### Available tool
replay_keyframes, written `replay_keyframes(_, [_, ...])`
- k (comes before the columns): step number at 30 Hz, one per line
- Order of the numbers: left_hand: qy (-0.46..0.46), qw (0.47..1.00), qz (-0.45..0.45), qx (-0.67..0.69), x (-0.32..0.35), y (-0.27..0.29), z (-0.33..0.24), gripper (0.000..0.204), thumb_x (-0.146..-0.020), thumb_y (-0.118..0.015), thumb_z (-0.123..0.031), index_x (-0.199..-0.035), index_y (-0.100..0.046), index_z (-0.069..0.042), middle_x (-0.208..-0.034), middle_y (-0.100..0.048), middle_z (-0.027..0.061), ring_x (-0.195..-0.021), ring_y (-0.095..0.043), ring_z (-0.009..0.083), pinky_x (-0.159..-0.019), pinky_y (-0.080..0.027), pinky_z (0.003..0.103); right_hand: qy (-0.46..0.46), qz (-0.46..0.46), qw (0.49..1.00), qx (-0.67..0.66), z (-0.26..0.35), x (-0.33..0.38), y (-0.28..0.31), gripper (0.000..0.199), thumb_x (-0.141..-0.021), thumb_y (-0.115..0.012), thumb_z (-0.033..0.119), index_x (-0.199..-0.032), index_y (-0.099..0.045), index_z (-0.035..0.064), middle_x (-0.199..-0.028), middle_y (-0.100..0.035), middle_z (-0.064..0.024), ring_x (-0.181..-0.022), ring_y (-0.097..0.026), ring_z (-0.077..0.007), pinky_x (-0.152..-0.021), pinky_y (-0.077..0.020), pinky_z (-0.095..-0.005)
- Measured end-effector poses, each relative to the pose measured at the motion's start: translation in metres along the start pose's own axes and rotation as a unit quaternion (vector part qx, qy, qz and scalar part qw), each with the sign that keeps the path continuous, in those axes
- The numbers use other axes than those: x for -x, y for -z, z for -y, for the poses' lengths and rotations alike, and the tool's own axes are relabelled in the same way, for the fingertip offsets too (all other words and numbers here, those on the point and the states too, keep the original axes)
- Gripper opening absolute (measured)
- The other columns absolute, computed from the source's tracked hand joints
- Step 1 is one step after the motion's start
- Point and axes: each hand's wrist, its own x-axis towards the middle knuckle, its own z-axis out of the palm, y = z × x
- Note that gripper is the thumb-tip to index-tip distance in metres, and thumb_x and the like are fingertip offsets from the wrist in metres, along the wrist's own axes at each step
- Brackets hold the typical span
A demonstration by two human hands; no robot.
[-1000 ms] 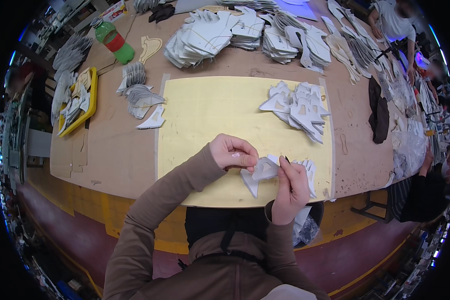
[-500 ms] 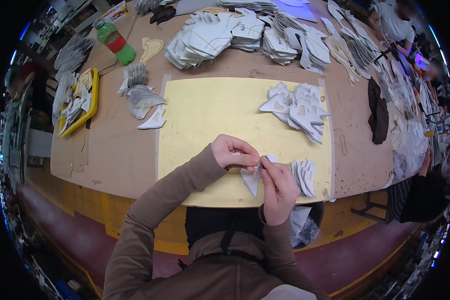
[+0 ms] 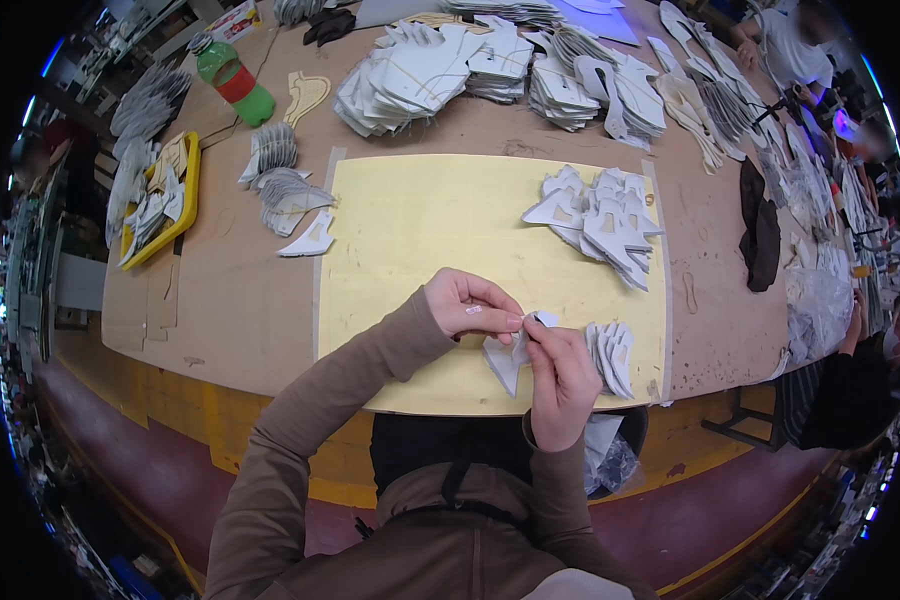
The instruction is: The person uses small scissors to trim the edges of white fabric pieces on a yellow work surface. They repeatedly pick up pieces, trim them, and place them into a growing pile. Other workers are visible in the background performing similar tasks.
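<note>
My left hand [image 3: 473, 305] and my right hand [image 3: 562, 378] meet over the near part of a yellow sheet [image 3: 410, 230]. Both pinch a white cut piece of shoe-upper material [image 3: 504, 368], whose pointed end hangs below the fingers. Fingertips hide its upper part. Just right of my right hand stands a small row of similar white pieces [image 3: 610, 358]. Farther back on the sheet's right side lies a larger heap of white cut pieces [image 3: 598, 222].
Tall stacks of white pieces [image 3: 400, 80] line the far side. At the left are a yellow tray [image 3: 192, 190], a green bottle [image 3: 232, 80] and grey stacks [image 3: 288, 198]. A dark cloth [image 3: 757, 225] lies right. Beneath the front edge hangs a bag-lined bin [image 3: 630, 450]. A person [image 3: 790, 50] sits far right.
My hands stay pinched on the white piece, with only a slight shift of the fingers. The whole view has moved a few pixels.
</note>
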Motion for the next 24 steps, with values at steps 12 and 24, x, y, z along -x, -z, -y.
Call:
replay_keyframes(12, [0.006, 1.000, 0.001, -0.014, 0.0012, -0.0015, -0.0004, 0.015, -0.086, -0.069, -0.004, -0.096, -0.069, 0.007, -0.082, -0.069, 0.0102, -0.076, -0.066, 0.0142, -0.073, -0.053, 0.025, -0.028, -0.016, 0.999, -0.024, 0.0030, 0.0007, 0.0052, 0.022, -0.087, -0.063, -0.006, -0.108, -0.068, -0.0015, -0.088, -0.064, -0.0121, -0.071, -0.060, -0.0190, -0.061, -0.0455, -0.0271])
replay_keyframes(24, [-0.006, 0.999, -0.014, -0.036, 0.0009, -0.0019, -0.0012, 0.014, -0.085, -0.069, -0.001, -0.096, -0.069, 0.009, -0.082, -0.070, 0.0118, -0.076, -0.066, 0.0155, -0.074, -0.054, 0.027, -0.010, -0.002, 1.000, 0.017, -0.0006, 0.0025, 0.0001, 0.026, -0.086, -0.063, -0.006, -0.111, -0.070, 0.0005, -0.085, -0.062, -0.0109, -0.070, -0.061, -0.0169, -0.061, -0.0470, -0.0266])
